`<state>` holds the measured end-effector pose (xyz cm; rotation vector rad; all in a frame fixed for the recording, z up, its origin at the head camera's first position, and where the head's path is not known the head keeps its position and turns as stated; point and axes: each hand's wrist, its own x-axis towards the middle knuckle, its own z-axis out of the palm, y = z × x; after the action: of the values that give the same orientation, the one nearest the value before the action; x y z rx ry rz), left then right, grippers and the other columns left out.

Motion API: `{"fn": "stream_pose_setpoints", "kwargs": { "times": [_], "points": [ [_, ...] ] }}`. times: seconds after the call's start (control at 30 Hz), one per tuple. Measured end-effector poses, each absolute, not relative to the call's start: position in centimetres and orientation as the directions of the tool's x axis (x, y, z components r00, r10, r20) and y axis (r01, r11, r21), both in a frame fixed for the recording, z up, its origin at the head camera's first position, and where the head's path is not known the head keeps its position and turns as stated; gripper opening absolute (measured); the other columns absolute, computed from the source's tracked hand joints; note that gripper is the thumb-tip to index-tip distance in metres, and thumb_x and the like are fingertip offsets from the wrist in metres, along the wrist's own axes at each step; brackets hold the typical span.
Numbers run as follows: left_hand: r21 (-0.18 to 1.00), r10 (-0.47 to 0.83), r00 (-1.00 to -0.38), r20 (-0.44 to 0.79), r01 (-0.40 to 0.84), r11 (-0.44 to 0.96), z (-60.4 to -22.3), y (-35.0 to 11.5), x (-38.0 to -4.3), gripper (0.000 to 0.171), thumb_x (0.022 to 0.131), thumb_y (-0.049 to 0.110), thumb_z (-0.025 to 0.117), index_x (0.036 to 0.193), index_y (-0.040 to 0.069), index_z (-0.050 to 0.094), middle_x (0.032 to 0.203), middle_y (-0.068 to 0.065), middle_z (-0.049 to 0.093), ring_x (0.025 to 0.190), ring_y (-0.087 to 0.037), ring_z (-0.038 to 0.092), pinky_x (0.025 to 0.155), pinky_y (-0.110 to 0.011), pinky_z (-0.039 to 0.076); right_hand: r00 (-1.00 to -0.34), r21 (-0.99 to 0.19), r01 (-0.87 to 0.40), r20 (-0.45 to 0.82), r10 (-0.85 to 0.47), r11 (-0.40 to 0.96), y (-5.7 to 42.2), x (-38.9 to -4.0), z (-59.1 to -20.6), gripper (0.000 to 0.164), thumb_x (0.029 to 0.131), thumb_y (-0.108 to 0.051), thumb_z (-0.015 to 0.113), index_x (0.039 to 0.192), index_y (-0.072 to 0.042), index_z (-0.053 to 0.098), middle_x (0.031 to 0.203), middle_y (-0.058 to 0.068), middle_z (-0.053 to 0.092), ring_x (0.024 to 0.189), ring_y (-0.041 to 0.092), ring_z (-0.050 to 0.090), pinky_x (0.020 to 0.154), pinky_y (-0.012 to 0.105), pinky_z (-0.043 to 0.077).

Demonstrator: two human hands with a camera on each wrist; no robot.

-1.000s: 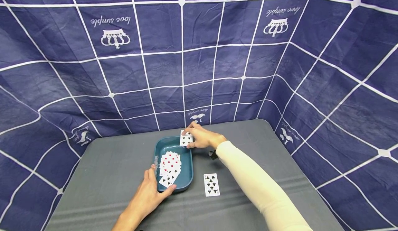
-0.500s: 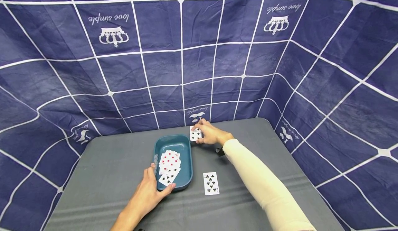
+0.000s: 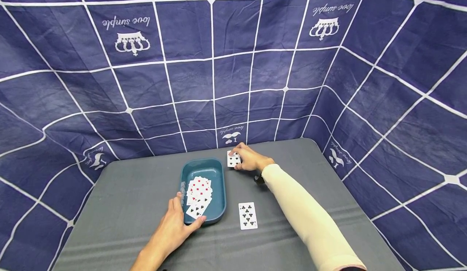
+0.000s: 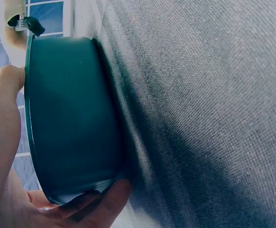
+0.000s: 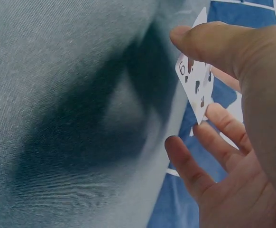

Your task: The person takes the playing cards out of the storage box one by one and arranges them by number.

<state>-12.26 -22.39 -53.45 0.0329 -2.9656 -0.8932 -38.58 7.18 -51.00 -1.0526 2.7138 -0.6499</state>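
Note:
My right hand [image 3: 249, 159] pinches a six of spades playing card [image 3: 233, 160] above the table, just right of the tray's far corner. In the right wrist view the thumb [image 5: 209, 45] lies across the card's face [image 5: 198, 85], and the card is tilted. My left hand [image 3: 175, 224] grips the near left corner of a teal tray [image 3: 221, 196], with the thumb at the near rim and the fingers along the left side. The left wrist view shows fingertips [image 4: 112, 199] low on its wall. Inside the tray lies an overlapping pile of cards [image 3: 200, 192], red ones and a black one uppermost.
A single clubs card [image 3: 248, 216] lies face up on the grey table [image 3: 138, 194], right of the tray. A blue checked curtain [image 3: 233, 76] with white lines hangs behind the table and along its sides.
My right hand has carried the six of spades rightward, from over the tray's far right corner to beside the tray. My left hand and the tray stay in place.

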Motion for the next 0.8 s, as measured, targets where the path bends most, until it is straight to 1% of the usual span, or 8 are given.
{"fn": "stream_pose_setpoints", "kwargs": {
  "times": [0.17,0.2,0.27,0.3,0.43,0.53,0.6,0.8],
  "points": [
    [0.556,-0.033,-0.999,0.031,-0.010,0.831,-53.5,-22.4,-12.4,0.129,0.094,0.067,0.091,0.171,-0.016,0.030,0.159,-0.036,0.053,0.126,-0.051,0.074,0.110,-0.065,0.060,-0.746,-0.448,-0.600,0.016,-0.666,0.662,7.5,-39.3,-52.5,0.052,0.098,-0.013,0.091,0.147,-0.007,0.076,0.156,0.021,0.062,0.148,0.038,0.063,0.131,0.051,0.049],
    [0.555,-0.030,-0.999,0.032,-0.007,0.832,-53.5,-22.4,-12.4,0.129,0.094,0.068,0.091,0.171,-0.017,0.030,0.160,-0.036,0.053,0.126,-0.051,0.074,0.110,-0.065,0.060,-0.736,-0.446,-0.618,0.039,-0.676,0.647,8.0,-40.4,-54.1,0.050,0.099,-0.020,0.092,0.145,-0.010,0.077,0.157,0.018,0.063,0.149,0.034,0.064,0.132,0.048,0.048],
    [0.552,-0.024,-0.999,0.034,-0.002,0.834,-53.5,-22.4,-12.4,0.131,0.094,0.068,0.092,0.171,-0.018,0.030,0.159,-0.037,0.053,0.126,-0.051,0.074,0.109,-0.065,0.061,-0.739,-0.451,-0.611,0.030,-0.673,0.651,8.2,-40.8,-54.6,0.047,0.098,-0.022,0.093,0.142,-0.012,0.080,0.157,0.016,0.064,0.150,0.034,0.064,0.133,0.048,0.048],
    [0.550,-0.022,-0.999,0.034,0.000,0.835,-53.5,-22.4,-12.4,0.131,0.094,0.068,0.092,0.171,-0.018,0.030,0.159,-0.037,0.053,0.126,-0.051,0.074,0.110,-0.065,0.061,-0.730,-0.450,-0.626,0.054,-0.681,0.636,8.5,-41.6,-55.9,0.045,0.099,-0.027,0.093,0.140,-0.016,0.080,0.156,0.013,0.064,0.148,0.031,0.064,0.132,0.044,0.049],
    [0.547,-0.021,-0.999,0.029,-0.002,0.837,-53.5,-22.5,-12.4,0.132,0.094,0.069,0.091,0.171,-0.018,0.029,0.159,-0.037,0.052,0.125,-0.050,0.074,0.111,-0.064,0.060,-0.746,-0.452,-0.605,0.034,-0.665,0.656,8.4,-42.9,-57.6,0.041,0.096,-0.025,0.095,0.135,-0.020,0.082,0.156,0.012,0.067,0.148,0.033,0.066,0.131,0.046,0.050],
    [0.551,-0.022,-0.999,0.028,-0.003,0.835,-53.7,-22.5,-12.3,0.131,0.094,0.068,0.091,0.171,-0.018,0.029,0.159,-0.037,0.052,0.125,-0.049,0.074,0.112,-0.064,0.060,-0.751,-0.428,-0.608,0.038,-0.659,0.669,8.5,-44.3,-60.3,0.043,0.095,-0.027,0.097,0.135,-0.022,0.083,0.158,0.010,0.069,0.150,0.033,0.067,0.132,0.048,0.049],
    [0.551,-0.020,-0.999,0.026,-0.003,0.835,-53.9,-22.5,-12.3,0.131,0.094,0.068,0.091,0.171,-0.017,0.029,0.159,-0.036,0.052,0.126,-0.048,0.074,0.112,-0.064,0.060,-0.739,-0.405,-0.637,0.077,-0.669,0.656,8.9,-45.5,-62.7,0.043,0.095,-0.031,0.097,0.135,-0.025,0.083,0.157,0.007,0.070,0.149,0.031,0.068,0.131,0.047,0.050],
    [0.554,-0.036,-0.999,0.022,-0.018,0.833,-53.8,-22.6,-12.2,0.130,0.094,0.068,0.091,0.172,-0.015,0.029,0.160,-0.035,0.053,0.128,-0.049,0.074,0.112,-0.065,0.059,-0.735,-0.376,-0.646,0.074,-0.674,0.664,8.5,-45.4,-62.5,0.043,0.101,-0.029,0.092,0.141,-0.020,0.080,0.165,0.010,0.068,0.156,0.033,0.065,0.134,0.051,0.048]
  ]
}}
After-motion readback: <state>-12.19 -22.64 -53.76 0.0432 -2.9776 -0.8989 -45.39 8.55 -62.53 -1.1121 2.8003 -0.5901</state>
